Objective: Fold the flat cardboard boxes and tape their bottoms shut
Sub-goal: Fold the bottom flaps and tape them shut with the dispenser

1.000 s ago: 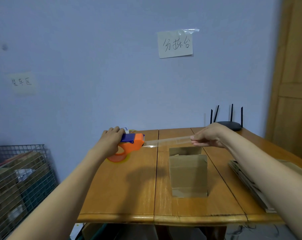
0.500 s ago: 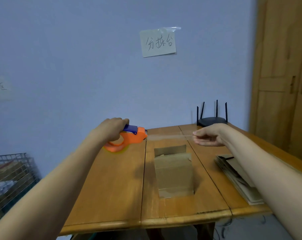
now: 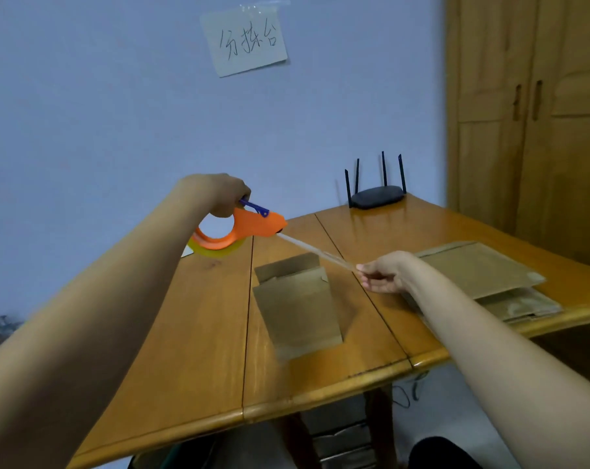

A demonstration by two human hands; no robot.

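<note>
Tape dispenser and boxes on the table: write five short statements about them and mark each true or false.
1. The left hand grips the orange tape dispenser. True.
2. The right hand pinches the end of the tape strip. True.
3. The tape strip is already stuck along the folded box. False: it hangs stretched in the air above the box.
4. The stack of flat cardboard lies to the left of the folded box. False: it lies to the right, near the table edge.
5. The router stands on the folded box. False: it sits on the table's far end.
</note>
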